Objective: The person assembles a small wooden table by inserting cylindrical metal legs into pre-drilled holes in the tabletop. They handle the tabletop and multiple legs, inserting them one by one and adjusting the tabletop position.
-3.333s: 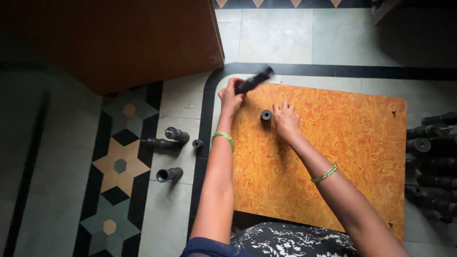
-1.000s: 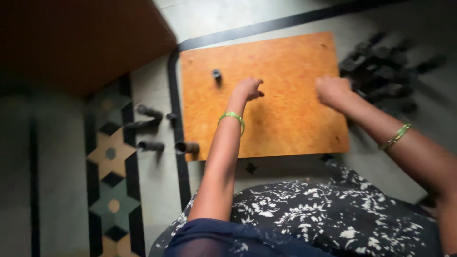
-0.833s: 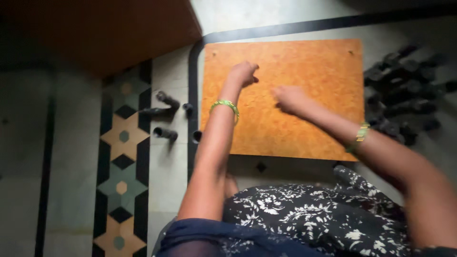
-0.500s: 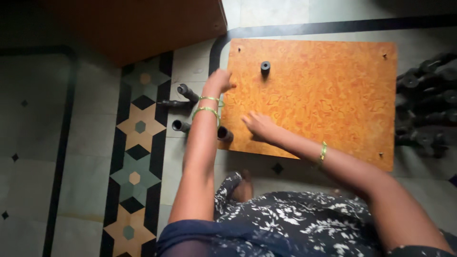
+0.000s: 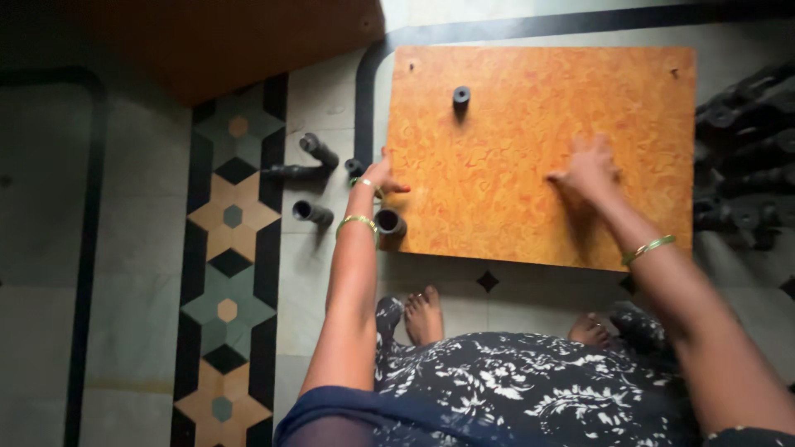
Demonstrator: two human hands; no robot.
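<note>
Hands work over an orange, marbled board (image 5: 538,157), a flat rectangle lying on the tiled floor (image 5: 132,273). The left hand (image 5: 383,175) hovers at the board's left edge, thumb and fingers loosely extended and holding nothing; just below its wrist a short dark tube (image 5: 389,223) lies with its open round mouth upward, hollow, its contents not discernible. The right hand (image 5: 590,170) rests flat on the board's right half, fingers spread, blurred. One small black cylinder (image 5: 461,96) stands upright on the board near its top, well apart from both hands. Left of the board, several more dark tubes (image 5: 313,165) lie scattered on the patterned tiles. A heap of similar black parts (image 5: 745,157) lies beside the board's right edge. Green bangles (image 5: 358,220) circle both wrists.
</note>
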